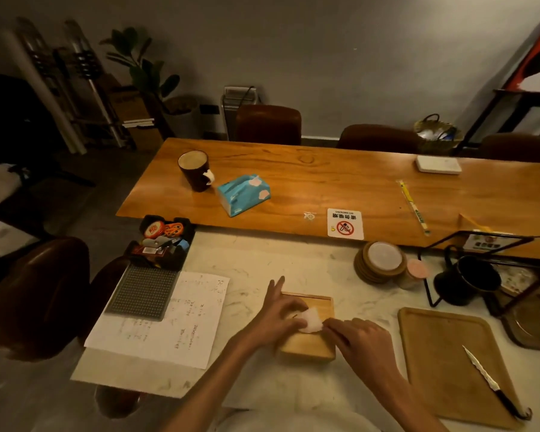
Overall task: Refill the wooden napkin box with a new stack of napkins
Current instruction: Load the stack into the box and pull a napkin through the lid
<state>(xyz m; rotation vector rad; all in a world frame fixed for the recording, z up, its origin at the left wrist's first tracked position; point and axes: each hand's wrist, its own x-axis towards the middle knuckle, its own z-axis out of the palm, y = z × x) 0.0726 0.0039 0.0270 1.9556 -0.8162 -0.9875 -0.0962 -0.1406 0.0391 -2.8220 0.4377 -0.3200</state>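
The wooden napkin box [309, 346] lies on the white marble counter [262, 254] in front of me. A white napkin [311, 321] sticks up from the slot in its lid. My left hand [278, 316] rests on the left side of the box, fingers on the lid by the napkin. My right hand [360, 344] comes in from the right and pinches the napkin's right edge. A blue pack of tissues [243, 194] lies on the long wooden table [371, 188] beyond the counter.
A dark mug [195, 169] stands left of the blue pack. A wooden cutting board [449, 363] with a knife [493, 383] lies to my right. Coasters [381, 261], a black cup on a wire rack [468, 280], a sheet of paper [172, 319] and a tray of small items [161, 241] are around.
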